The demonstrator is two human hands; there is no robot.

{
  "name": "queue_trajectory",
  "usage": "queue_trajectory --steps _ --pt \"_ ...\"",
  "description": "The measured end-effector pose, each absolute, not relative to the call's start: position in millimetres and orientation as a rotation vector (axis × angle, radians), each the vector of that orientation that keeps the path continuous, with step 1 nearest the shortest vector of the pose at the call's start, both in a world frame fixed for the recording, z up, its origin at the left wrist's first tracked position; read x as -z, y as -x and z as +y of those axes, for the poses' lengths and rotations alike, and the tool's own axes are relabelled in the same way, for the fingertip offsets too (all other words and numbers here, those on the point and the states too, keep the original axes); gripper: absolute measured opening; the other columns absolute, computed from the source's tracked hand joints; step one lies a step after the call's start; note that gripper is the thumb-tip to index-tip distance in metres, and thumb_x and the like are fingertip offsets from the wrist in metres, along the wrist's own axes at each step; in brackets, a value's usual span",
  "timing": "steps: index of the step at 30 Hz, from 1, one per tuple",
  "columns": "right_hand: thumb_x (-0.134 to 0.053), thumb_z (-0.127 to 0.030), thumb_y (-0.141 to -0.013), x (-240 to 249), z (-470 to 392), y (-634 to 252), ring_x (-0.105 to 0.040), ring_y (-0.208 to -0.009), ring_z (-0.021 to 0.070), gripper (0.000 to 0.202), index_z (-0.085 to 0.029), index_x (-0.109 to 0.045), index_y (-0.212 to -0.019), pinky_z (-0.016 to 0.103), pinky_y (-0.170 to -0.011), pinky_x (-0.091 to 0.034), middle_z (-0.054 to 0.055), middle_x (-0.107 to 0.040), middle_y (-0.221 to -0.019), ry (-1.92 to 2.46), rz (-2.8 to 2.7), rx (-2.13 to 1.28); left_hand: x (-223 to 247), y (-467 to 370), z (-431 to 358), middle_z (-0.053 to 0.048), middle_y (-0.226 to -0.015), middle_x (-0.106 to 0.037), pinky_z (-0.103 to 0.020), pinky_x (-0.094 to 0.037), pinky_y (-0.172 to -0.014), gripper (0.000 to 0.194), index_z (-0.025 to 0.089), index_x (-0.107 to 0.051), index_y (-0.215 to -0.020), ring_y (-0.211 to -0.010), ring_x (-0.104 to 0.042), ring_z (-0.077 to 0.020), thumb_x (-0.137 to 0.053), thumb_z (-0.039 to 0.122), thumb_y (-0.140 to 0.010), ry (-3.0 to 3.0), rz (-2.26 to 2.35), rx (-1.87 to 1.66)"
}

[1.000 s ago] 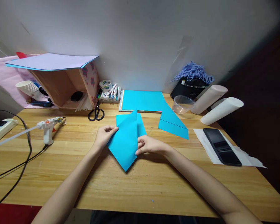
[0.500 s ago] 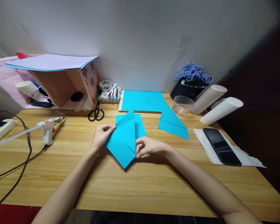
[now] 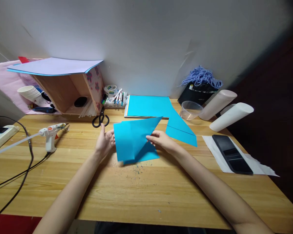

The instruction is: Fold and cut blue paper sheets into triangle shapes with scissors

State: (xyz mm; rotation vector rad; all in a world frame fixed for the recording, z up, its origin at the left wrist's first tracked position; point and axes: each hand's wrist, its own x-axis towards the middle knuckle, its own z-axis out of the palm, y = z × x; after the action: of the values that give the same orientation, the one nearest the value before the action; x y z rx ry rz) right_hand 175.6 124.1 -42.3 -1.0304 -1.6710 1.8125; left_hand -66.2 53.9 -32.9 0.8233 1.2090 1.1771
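Observation:
A blue sheet of paper point(image 3: 127, 139), creased and cut to a point at its upper right, is tilted above the table. My right hand point(image 3: 161, 139) pinches its right edge between thumb and fingers. My left hand point(image 3: 105, 141) is open at the sheet's left edge, thumb raised and apart; the fingertips reach the edge and are partly hidden by it. Under the held sheet lies another blue piece point(image 3: 150, 153), mostly covered. To the right rests a blue offcut point(image 3: 182, 131) with a dark line across it.
Scissors point(image 3: 100, 121), a marker tray point(image 3: 114, 100) and a pad with blue paper point(image 3: 147, 105) lie behind. A glue gun point(image 3: 50, 135) with its cord is at left, near a box point(image 3: 63, 87). At right are a phone point(image 3: 231, 154), a plastic cup point(image 3: 190, 110) and white rolls point(image 3: 231, 116).
The blue sheet has turned, its point swinging to the upper right. My right hand has moved up and right with it. My left hand has loosened, its thumb now off the paper.

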Motion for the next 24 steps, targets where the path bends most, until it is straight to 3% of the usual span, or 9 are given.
queue_trajectory --steps 3,8,10,13,16,24 --pt "-0.073 -0.045 -0.058 50 125 -169 -0.048 -0.055 0.0082 0.035 -0.014 -0.056 -0.065 0.021 -0.055 -0.039 0.000 -0.054 -0.062 0.991 -1.206 -1.819 33 55 50 -0.012 -0.081 -0.064 -0.035 -0.049 -0.073 0.079 0.014 -0.061 -0.092 -0.080 -0.060 -0.0229 -0.024 0.080 -0.066 -0.710 0.970 -1.233" --pt "-0.076 -0.044 -0.052 68 114 -156 -0.049 -0.053 0.0090 0.038 -0.012 -0.062 -0.067 0.022 -0.057 -0.043 0.001 -0.056 -0.060 1.041 -1.015 -1.836 50 19 41 -0.018 -0.106 -0.059 -0.042 -0.044 -0.085 0.076 0.012 -0.059 -0.100 -0.102 -0.053 -0.0304 -0.046 0.075 -0.060 -0.788 0.792 -1.207" --pt "-0.075 -0.046 -0.054 72 109 -153 -0.052 -0.054 0.0112 0.039 -0.011 -0.063 -0.067 0.024 -0.059 -0.044 0.004 -0.058 -0.061 1.068 -1.123 -1.798 55 11 38 -0.016 -0.104 -0.061 -0.042 -0.044 -0.085 0.064 0.013 -0.059 -0.100 -0.099 -0.055 -0.0294 -0.062 0.062 -0.060 -0.868 0.959 -1.233" --pt "-0.071 -0.049 -0.057 71 102 -151 -0.054 -0.057 0.0146 0.040 -0.010 -0.064 -0.067 0.027 -0.060 -0.044 0.006 -0.061 -0.062 1.094 -1.315 -1.722 55 9 36 -0.012 -0.088 -0.067 -0.038 -0.045 -0.084 0.040 0.012 -0.065 -0.085 -0.086 -0.061 -0.0257 -0.069 0.045 -0.063 -0.946 1.317 -1.204" --pt "-0.067 -0.051 -0.060 67 95 -149 -0.055 -0.058 0.0160 0.041 -0.012 -0.065 -0.069 0.028 -0.061 -0.044 0.006 -0.062 -0.063 1.121 -1.446 -1.675 52 11 35 -0.009 -0.079 -0.068 -0.035 -0.047 -0.081 0.031 0.014 -0.066 -0.073 -0.077 -0.063 -0.0234 -0.065 0.044 -0.066 -0.999 1.463 -1.192" --pt "-0.062 -0.050 -0.065 66 92 -150 -0.055 -0.061 0.0164 0.037 -0.013 -0.065 -0.066 0.029 -0.066 -0.044 0.005 -0.062 -0.064 1.206 -1.540 -1.624 55 11 31 -0.009 -0.082 -0.068 -0.033 -0.045 -0.084 0.030 0.016 -0.068 -0.074 -0.081 -0.062 -0.0222 -0.058 0.044 -0.072 -1.095 1.494 -1.172"
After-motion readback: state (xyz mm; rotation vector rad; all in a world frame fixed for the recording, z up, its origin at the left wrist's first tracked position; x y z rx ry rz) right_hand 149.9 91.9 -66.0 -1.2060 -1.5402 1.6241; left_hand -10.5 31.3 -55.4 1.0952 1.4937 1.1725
